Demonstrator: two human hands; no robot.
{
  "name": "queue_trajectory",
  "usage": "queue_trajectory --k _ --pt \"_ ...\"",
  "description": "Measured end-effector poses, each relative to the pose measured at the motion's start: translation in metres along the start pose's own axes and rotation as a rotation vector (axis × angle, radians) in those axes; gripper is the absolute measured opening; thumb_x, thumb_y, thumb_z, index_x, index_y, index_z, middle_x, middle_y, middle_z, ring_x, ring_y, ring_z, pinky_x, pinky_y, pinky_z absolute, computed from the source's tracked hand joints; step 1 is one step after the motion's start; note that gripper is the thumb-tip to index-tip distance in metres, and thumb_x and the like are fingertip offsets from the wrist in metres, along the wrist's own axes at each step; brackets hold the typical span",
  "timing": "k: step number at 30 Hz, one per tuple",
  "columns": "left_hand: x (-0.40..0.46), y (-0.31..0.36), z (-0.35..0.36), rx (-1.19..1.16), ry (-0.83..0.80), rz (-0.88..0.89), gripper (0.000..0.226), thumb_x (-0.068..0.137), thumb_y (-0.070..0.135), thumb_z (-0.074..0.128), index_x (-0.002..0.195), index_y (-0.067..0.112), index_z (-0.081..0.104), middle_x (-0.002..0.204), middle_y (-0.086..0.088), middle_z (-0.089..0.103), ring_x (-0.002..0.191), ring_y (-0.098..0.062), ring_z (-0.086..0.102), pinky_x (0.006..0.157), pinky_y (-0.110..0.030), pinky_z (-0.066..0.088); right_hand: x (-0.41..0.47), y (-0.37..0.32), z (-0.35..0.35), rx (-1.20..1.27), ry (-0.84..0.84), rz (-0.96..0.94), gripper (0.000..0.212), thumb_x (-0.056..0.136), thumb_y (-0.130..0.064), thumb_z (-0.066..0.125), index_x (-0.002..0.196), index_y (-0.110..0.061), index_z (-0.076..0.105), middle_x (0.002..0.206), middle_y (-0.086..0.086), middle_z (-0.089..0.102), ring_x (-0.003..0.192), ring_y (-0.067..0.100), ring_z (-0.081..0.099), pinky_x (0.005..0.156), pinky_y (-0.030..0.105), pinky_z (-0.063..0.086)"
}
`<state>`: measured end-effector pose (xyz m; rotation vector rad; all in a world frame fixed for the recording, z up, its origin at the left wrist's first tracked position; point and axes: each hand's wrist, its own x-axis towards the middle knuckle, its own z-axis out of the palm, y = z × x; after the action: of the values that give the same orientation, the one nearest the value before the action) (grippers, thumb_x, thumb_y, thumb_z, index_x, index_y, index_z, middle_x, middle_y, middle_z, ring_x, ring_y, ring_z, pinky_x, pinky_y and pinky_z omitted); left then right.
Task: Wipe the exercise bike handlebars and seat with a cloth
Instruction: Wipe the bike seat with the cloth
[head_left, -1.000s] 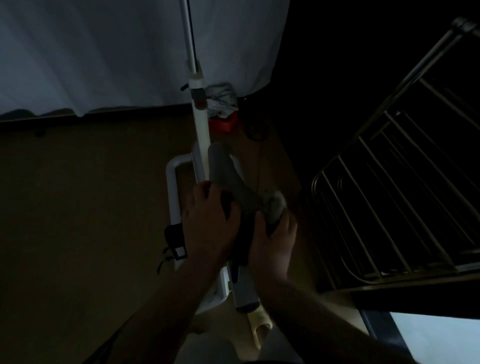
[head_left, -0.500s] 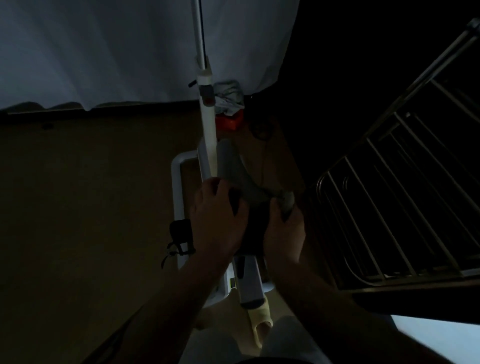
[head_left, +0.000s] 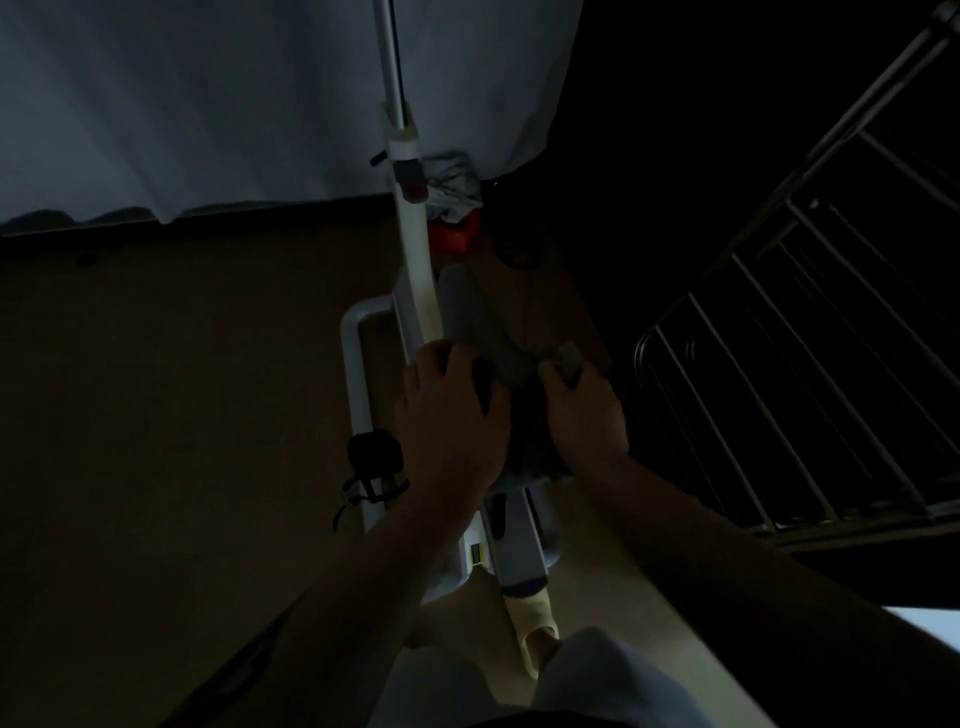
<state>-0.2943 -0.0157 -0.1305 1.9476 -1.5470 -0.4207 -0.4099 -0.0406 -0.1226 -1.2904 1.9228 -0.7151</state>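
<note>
Dim room: metal rack (head_left: 810, 364) at right, pale curtain (head_left: 208, 104) far behind the bike's white post (head_left: 413, 244). At centre, the dark seat (head_left: 485, 332) — left hand (head_left: 452, 415) laid over it, fingers curved. Right hand (head_left: 582, 415) pinching a grey cloth (head_left: 569, 358) against the seat's right edge.

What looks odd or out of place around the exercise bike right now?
Nothing looks spilled or broken. Both hands, left and right, rest on the bike's seat. A crumpled cloth lies on the floor by the curtain. The dim light hides fine detail.
</note>
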Motion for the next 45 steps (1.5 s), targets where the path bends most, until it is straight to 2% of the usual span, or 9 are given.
queue_trajectory --k 5,10,13,17,20,31,35,39,45 --pt "0.001 0.000 -0.002 -0.008 -0.037 -0.003 0.044 0.083 0.044 0.039 0.116 0.020 0.053 0.129 -0.004 0.045 0.114 -0.025 0.045 0.091 -0.043 0.044 -0.029 0.007 0.005 -0.291 0.039 -0.387 0.045 0.093 -0.045 0.035 0.127 -0.020 0.052 0.131 0.001 0.053 0.126 0.020 0.044 0.118 0.038 0.007" --pt "-0.001 -0.003 -0.001 -0.009 -0.012 0.013 0.044 0.083 0.045 0.038 0.116 0.019 0.054 0.129 -0.005 0.046 0.112 -0.027 0.046 0.089 -0.045 0.045 -0.020 -0.005 0.001 -0.361 0.021 -0.228 0.041 0.098 -0.043 0.036 0.126 -0.018 0.051 0.130 0.003 0.055 0.128 0.018 0.043 0.116 0.038 -0.005" --pt "-0.001 -0.002 -0.002 -0.029 -0.001 0.023 0.044 0.083 0.045 0.036 0.113 0.020 0.055 0.127 -0.004 0.049 0.110 -0.026 0.048 0.089 -0.044 0.045 -0.029 0.003 -0.004 -0.410 -0.009 -0.371 0.045 0.097 -0.046 0.036 0.132 -0.020 0.048 0.137 0.000 0.049 0.130 0.020 0.041 0.115 0.037 0.009" --pt "-0.002 0.000 -0.003 -0.035 0.002 0.015 0.035 0.083 0.037 0.043 0.112 0.022 0.054 0.127 -0.002 0.047 0.112 -0.024 0.045 0.088 -0.039 0.044 0.020 -0.014 -0.018 -0.282 -0.266 -0.102 0.047 0.096 -0.050 0.042 0.121 -0.013 0.057 0.121 0.011 0.060 0.113 0.029 0.056 0.085 0.029 0.038" --pt "-0.003 -0.002 -0.001 -0.024 0.021 0.029 0.047 0.082 0.047 0.033 0.113 0.021 0.057 0.127 -0.002 0.049 0.110 -0.023 0.047 0.085 -0.037 0.044 -0.018 -0.009 -0.004 -0.356 -0.024 -0.246 0.043 0.096 -0.044 0.045 0.122 -0.011 0.054 0.121 0.011 0.060 0.109 0.029 0.057 0.091 0.037 0.044" --pt "-0.002 0.001 -0.003 -0.030 0.027 0.027 0.040 0.083 0.043 0.039 0.110 0.020 0.058 0.125 -0.003 0.051 0.106 -0.024 0.052 0.084 -0.039 0.047 -0.021 -0.001 -0.003 -0.159 0.012 -0.267 0.045 0.096 -0.039 0.048 0.129 -0.009 0.052 0.128 0.009 0.055 0.118 0.027 0.051 0.099 0.036 0.041" --pt "-0.002 -0.002 0.000 -0.087 -0.024 -0.013 0.032 0.086 0.040 0.044 0.112 0.025 0.054 0.128 0.002 0.044 0.110 -0.020 0.051 0.090 -0.042 0.048 0.030 -0.010 -0.004 -0.201 -0.172 0.004 0.057 0.094 -0.050 0.043 0.133 -0.009 0.051 0.139 0.016 0.049 0.127 0.032 0.046 0.106 0.036 0.035" --pt "-0.003 -0.005 0.001 -0.144 -0.004 0.009 0.038 0.083 0.046 0.039 0.110 0.025 0.055 0.125 0.006 0.045 0.105 -0.018 0.054 0.085 -0.041 0.051 -0.023 -0.002 -0.004 -0.210 0.020 -0.271 0.050 0.096 -0.041 0.046 0.135 -0.010 0.047 0.135 0.011 0.052 0.124 0.027 0.048 0.102 0.033 0.036" --pt "-0.002 -0.003 0.004 -0.145 0.041 -0.021 0.036 0.080 0.042 0.040 0.106 0.025 0.057 0.122 0.004 0.049 0.105 -0.017 0.053 0.086 -0.043 0.050 0.025 -0.008 -0.006 -0.157 -0.229 -0.059 0.056 0.094 -0.051 0.043 0.131 -0.010 0.050 0.137 0.014 0.050 0.126 0.030 0.046 0.105 0.034 0.034"
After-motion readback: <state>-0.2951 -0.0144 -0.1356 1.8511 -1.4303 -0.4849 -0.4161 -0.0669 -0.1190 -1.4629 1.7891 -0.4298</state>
